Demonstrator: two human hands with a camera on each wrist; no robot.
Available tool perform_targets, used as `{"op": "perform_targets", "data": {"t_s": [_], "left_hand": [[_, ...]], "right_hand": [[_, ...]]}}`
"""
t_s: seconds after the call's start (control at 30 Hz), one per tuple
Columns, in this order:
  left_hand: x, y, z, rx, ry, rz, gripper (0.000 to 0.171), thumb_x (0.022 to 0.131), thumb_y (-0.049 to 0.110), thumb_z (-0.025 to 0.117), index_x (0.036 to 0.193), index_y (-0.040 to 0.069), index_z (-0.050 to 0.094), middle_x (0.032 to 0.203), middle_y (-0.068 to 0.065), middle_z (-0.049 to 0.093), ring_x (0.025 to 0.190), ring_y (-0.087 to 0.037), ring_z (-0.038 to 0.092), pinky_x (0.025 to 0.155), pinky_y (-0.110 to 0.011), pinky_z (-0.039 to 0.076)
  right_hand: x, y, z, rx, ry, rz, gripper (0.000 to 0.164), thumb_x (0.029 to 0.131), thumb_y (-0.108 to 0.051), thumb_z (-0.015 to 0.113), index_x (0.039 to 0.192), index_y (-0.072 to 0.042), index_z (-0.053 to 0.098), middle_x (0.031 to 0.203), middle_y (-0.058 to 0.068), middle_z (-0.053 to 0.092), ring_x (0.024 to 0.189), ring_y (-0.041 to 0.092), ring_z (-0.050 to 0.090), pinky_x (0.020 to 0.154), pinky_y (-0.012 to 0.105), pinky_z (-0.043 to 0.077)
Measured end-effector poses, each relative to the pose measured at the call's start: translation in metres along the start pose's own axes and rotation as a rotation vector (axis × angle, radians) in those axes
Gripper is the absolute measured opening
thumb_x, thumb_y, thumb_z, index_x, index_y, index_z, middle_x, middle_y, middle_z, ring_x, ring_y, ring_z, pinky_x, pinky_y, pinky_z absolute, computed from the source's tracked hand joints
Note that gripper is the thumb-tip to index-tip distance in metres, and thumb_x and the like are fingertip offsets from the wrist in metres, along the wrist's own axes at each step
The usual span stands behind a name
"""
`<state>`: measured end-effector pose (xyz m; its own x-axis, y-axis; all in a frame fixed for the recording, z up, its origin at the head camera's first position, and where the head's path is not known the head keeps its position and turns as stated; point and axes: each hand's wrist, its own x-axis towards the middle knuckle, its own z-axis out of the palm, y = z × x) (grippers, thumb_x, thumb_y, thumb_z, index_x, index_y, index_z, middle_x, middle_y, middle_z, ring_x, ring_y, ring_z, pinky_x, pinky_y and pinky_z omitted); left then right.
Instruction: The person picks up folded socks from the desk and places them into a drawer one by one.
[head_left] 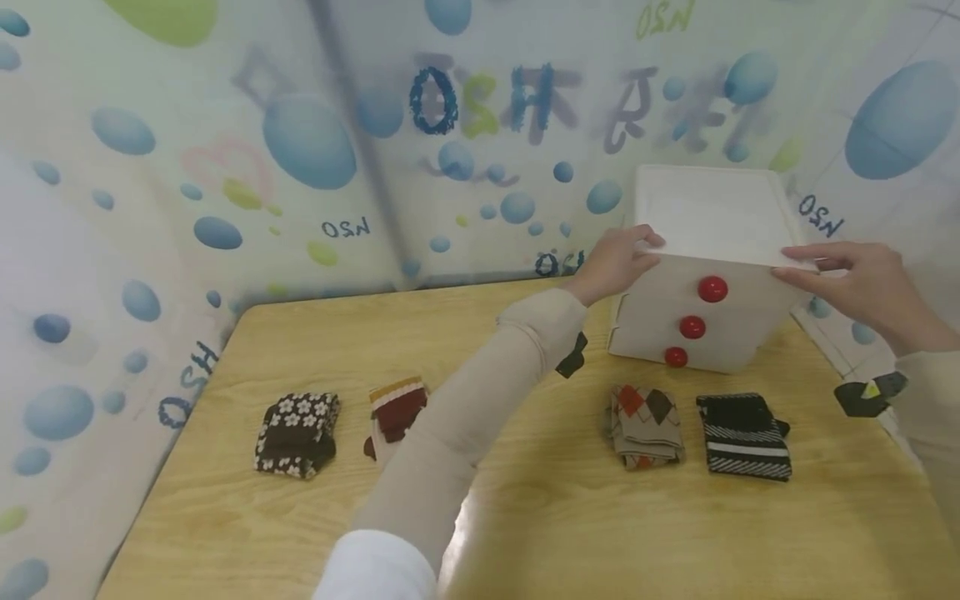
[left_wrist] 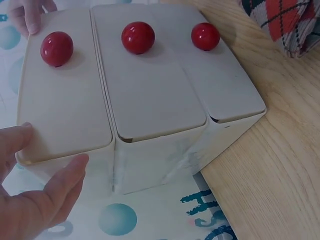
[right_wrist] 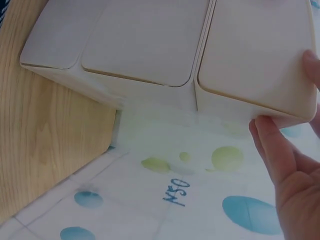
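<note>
White three-drawer box [head_left: 712, 212], red knobs [head_left: 712, 289], right of frame.
My left hand [head_left: 611, 262] and right hand [head_left: 870, 279] each pinch a top front corner; folded argyle socks [head_left: 647, 429], lower right.

White box [head_left: 712, 237], red knobs [head_left: 712, 289], three o'clock. Yellow wood-grain surface [head_left: 570, 517]. Brown sock [head_left: 296, 435], white flowers, eight o'clock; maroon sock [head_left: 397, 407], mustard band, seven o'clock; tan argyle sock [head_left: 647, 427], black white-striped sock [head_left: 744, 435], four o'clock.

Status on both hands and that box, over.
Left hand, right hand: holding upper front corners, white box with round red knobs. Drawer fronts appear closed. In front, apart: folded beige argyle socks, folded black striped socks.
</note>
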<state>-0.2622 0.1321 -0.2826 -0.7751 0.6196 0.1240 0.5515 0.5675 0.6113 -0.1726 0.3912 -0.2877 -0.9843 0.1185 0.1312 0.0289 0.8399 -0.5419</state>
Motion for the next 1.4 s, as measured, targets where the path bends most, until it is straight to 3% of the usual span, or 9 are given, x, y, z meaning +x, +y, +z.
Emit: {"op": "perform_targets", "data": {"t_s": [0.17, 0.3, 0.53, 0.67, 0.77, 0.87, 1.1, 1.27, 1.4], "left_hand": [[-0.011, -0.007, -0.007, -0.008, 0.014, -0.005, 0.026, 0.091, 0.02, 0.05, 0.116, 0.012, 0.052, 0.12, -0.001, 0.054, 0.108, -0.011, 0.05, 0.082, -0.013, 0.04], [-0.021, -0.014, -0.012, -0.015, 0.025, -0.007, 0.026, 0.091, 0.02, 0.05, 0.116, 0.012, 0.053, 0.12, -0.002, 0.054, 0.108, -0.012, 0.05, 0.081, -0.013, 0.041], [-0.038, -0.032, -0.023, -0.046, 0.006, 0.039, 0.028, 0.091, 0.019, 0.05, 0.118, 0.011, 0.052, 0.124, -0.003, 0.051, 0.11, -0.013, 0.049, 0.087, -0.016, 0.04], [-0.05, -0.041, -0.033, -0.038, 0.002, 0.037, 0.029, 0.091, 0.02, 0.05, 0.119, 0.012, 0.052, 0.123, -0.002, 0.052, 0.087, -0.011, 0.054, 0.075, -0.017, 0.043], [-0.058, -0.049, -0.041, -0.052, 0.006, 0.036, 0.029, 0.091, 0.018, 0.051, 0.118, 0.011, 0.053, 0.114, -0.003, 0.056, 0.058, -0.01, 0.043, 0.057, -0.018, 0.04], [-0.065, -0.055, -0.049, -0.077, 0.008, 0.029, 0.028, 0.09, 0.017, 0.052, 0.117, 0.01, 0.053, 0.107, -0.006, 0.058, 0.052, -0.01, 0.037, 0.051, -0.019, 0.037], [-0.083, -0.07, -0.066, -0.098, 0.004, 0.005, 0.026, 0.09, 0.016, 0.052, 0.115, 0.008, 0.054, 0.123, -0.005, 0.051, 0.103, -0.017, 0.053, 0.082, -0.022, 0.045], [-0.094, -0.08, -0.077, -0.121, -0.005, -0.038, 0.026, 0.09, 0.015, 0.053, 0.114, 0.009, 0.053, 0.128, -0.006, 0.046, 0.111, -0.025, 0.05, 0.085, -0.029, 0.045], [-0.102, -0.084, -0.086, -0.126, -0.001, -0.071, 0.025, 0.089, 0.014, 0.054, 0.113, 0.008, 0.054, 0.13, -0.006, 0.045, 0.112, -0.025, 0.049, 0.082, -0.029, 0.047]], "right_hand": [[-0.002, -0.011, 0.004, 0.018, 0.037, -0.063, 0.055, 0.081, -0.035, 0.062, 0.12, 0.003, 0.051, 0.123, 0.032, 0.043, 0.087, 0.023, 0.053, 0.059, 0.037, 0.048], [-0.001, -0.019, 0.008, 0.029, 0.058, -0.122, 0.051, 0.079, -0.032, 0.066, 0.116, 0.001, 0.056, 0.118, 0.03, 0.048, 0.066, -0.01, 0.041, 0.042, 0.018, 0.037], [0.001, -0.034, 0.013, 0.004, 0.013, -0.162, 0.048, 0.078, -0.032, 0.068, 0.114, -0.001, 0.059, 0.12, 0.027, 0.049, 0.089, 0.031, 0.054, 0.049, 0.015, 0.038], [0.003, -0.045, 0.021, 0.004, 0.028, -0.22, 0.044, 0.075, -0.029, 0.07, 0.109, -0.002, 0.062, 0.114, 0.027, 0.053, 0.083, 0.024, 0.056, 0.05, 0.011, 0.037], [0.005, -0.056, 0.029, 0.002, 0.051, -0.271, 0.041, 0.074, -0.026, 0.071, 0.105, -0.001, 0.064, 0.108, 0.027, 0.056, 0.082, 0.028, 0.057, 0.05, 0.006, 0.035], [0.006, -0.066, 0.035, 0.019, 0.037, -0.284, 0.041, 0.075, -0.027, 0.071, 0.106, 0.0, 0.063, 0.107, 0.027, 0.056, 0.084, 0.035, 0.056, 0.051, 0.006, 0.035], [0.01, -0.087, 0.049, 0.052, 0.02, -0.331, 0.039, 0.075, -0.028, 0.07, 0.105, -0.002, 0.065, 0.107, 0.023, 0.058, 0.085, 0.038, 0.058, 0.063, 0.026, 0.05], [0.014, -0.1, 0.06, 0.023, 0.067, -0.425, 0.035, 0.074, -0.026, 0.072, 0.101, -0.004, 0.067, 0.1, 0.02, 0.062, 0.08, 0.033, 0.061, 0.059, 0.019, 0.045], [0.017, -0.11, 0.067, 0.042, 0.029, -0.41, 0.038, 0.076, -0.028, 0.07, 0.104, -0.003, 0.066, 0.104, 0.022, 0.06, 0.083, 0.036, 0.059, 0.064, 0.041, 0.051]]}}
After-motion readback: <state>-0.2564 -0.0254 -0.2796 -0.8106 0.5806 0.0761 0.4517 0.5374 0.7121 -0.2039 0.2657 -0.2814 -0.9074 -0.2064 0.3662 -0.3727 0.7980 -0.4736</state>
